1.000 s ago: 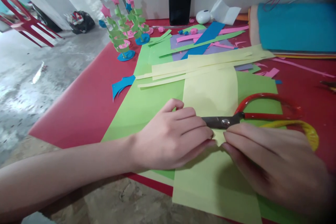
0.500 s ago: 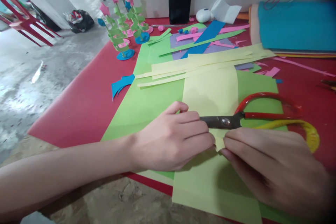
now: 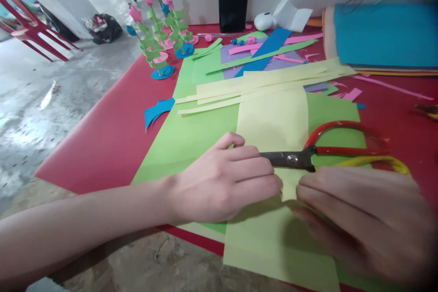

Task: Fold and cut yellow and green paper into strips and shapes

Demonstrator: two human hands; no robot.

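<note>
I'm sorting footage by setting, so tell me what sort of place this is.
Probably a papercraft work area: scissors rest on coloured paper, with cut strips and standing paper ornaments beyond.

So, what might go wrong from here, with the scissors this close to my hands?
The scissors lie close to your left hand and right hand, blades partly hidden, so a finger might get nicked. The yellow paper between them could crease. The paper flowers near the table's edge may tip if bumped.

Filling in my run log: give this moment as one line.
left hand: over yellow paper | right hand: beside scissors | scissors: blades partly hidden
</note>
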